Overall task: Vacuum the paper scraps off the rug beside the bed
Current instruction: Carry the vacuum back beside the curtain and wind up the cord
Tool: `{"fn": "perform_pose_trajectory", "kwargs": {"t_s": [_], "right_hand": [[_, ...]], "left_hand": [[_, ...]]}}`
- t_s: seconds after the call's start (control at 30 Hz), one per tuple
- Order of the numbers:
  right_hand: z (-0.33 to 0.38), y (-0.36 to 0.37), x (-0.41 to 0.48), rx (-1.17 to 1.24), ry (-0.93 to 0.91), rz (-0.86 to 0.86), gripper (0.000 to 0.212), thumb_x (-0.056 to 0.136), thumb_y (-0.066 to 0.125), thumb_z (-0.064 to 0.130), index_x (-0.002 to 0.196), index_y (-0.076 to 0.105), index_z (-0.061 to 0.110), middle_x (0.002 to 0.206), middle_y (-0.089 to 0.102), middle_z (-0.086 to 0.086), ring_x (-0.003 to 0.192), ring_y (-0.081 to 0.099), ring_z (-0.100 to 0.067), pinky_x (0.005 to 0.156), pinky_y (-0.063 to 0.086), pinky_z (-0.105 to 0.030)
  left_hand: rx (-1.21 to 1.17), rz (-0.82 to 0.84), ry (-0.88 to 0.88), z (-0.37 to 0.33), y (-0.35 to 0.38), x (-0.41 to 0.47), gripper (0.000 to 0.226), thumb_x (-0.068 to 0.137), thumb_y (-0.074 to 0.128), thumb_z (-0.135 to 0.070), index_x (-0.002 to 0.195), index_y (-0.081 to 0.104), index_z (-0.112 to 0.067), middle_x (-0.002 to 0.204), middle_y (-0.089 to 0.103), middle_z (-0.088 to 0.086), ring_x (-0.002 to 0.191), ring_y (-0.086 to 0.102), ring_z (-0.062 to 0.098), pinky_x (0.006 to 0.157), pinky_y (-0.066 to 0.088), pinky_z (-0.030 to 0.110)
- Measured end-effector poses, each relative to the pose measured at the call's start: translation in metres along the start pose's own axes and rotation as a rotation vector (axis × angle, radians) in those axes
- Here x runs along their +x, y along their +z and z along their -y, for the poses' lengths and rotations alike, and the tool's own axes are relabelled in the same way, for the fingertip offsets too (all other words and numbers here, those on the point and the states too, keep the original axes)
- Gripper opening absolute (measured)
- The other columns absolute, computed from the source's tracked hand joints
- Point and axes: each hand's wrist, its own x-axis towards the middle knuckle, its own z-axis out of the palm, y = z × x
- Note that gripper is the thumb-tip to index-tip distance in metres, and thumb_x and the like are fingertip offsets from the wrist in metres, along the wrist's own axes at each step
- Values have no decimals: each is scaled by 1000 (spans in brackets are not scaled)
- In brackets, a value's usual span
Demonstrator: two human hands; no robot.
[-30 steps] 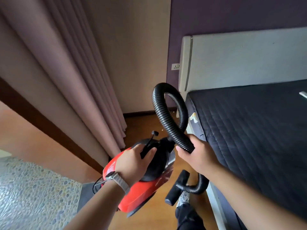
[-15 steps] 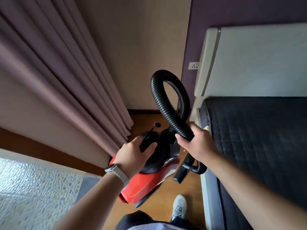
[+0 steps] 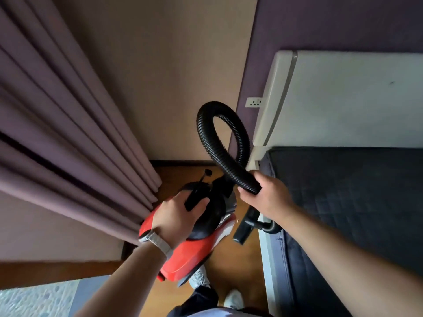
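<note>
A red and black canister vacuum [image 3: 194, 255] hangs in the air over the wooden floor. My left hand [image 3: 178, 216] grips its black carry handle from above. The ribbed black hose [image 3: 219, 152] loops up from the vacuum's front and comes back down into my right hand [image 3: 265, 197], which holds it near its lower end. Below that hand the black nozzle [image 3: 242, 229] points down at the floor beside the bed. A tiny pale scrap [image 3: 238, 221] lies on the floor by the nozzle. A patterned blue-grey rug [image 3: 39, 298] shows at the bottom left.
The dark quilted mattress [image 3: 343, 202] and its white headboard [image 3: 343, 99] fill the right side. Mauve curtains [image 3: 68, 133] hang on the left. A narrow strip of wooden floor [image 3: 238, 266] runs between them. A wall socket [image 3: 253, 102] sits by the headboard. My shoes [image 3: 233, 298] are below.
The view has swung left and down toward the gap between curtain and bed. Both hands keep the same hold on the vacuum and hose; the nozzle now hangs lower beside the bed frame.
</note>
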Motion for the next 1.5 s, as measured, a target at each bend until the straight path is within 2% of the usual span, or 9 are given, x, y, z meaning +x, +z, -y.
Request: {"fn": "perform_pose_trajectory", "kwargs": {"t_s": [0.17,0.3,0.53,0.8,0.97,1.1,1.23,1.33,1.5], "right_hand": [[-13,22,45,-8,-14,11,37,77,59,55,85,61,18,61,56,9,54,57,-13,48,49,-30],[-26,45,59,-17,33,40,42,77,57,58,89,63,18,66,61,5,60,62,-18,52,53,-34],[-79,89,100,-54,11,60,36,80,61,51,87,66,16,61,60,2,52,60,-21,45,50,-36],[-158,152,137,57,44,124,25,79,73,37,94,67,17,68,59,5,59,59,-20,51,37,-23],[-216,206,153,13,18,169,44,78,56,56,100,66,19,72,65,2,61,62,-22,53,38,-23],[-259,252,156,-44,-13,150,35,79,60,52,90,62,19,62,60,5,52,60,-22,48,35,-22],[-291,298,158,-62,-48,213,29,83,71,43,96,62,18,68,50,15,59,59,-17,54,36,-22],[-308,336,163,-48,-10,310,32,89,64,48,107,59,23,77,56,15,69,56,-11,57,38,-23],[-337,405,175,-37,-21,338,28,92,58,52,98,50,26,81,61,10,76,62,-12,62,49,-29]], "left_hand": [[0,59,8,9,14,59,39,83,58,-66,102,65,-33,83,71,-1,79,66,25,59,42,28],[9,97,-7,16,29,87,42,85,56,-66,111,64,-34,85,72,-2,71,62,18,58,48,30],[54,194,-29,31,85,151,40,88,53,-64,101,63,-28,75,63,-3,69,61,21,56,42,30],[24,227,-104,57,180,211,37,88,54,-63,102,63,-30,79,67,-1,72,62,22,58,41,30],[24,243,-121,87,251,246,35,90,52,-62,98,60,-29,72,64,-4,64,61,17,51,41,28],[11,250,-141,125,317,267,38,88,50,-66,104,60,-33,73,65,-5,64,62,17,51,45,28],[2,254,-136,157,371,278,33,90,51,-63,106,59,-34,78,67,-5,66,62,15,51,44,27],[-4,226,-129,182,408,289,35,91,51,-62,108,60,-34,81,68,-4,70,64,16,57,52,31],[31,161,-120,228,468,310,41,90,49,-64,112,61,-32,83,69,-4,71,66,16,63,57,34]]}}
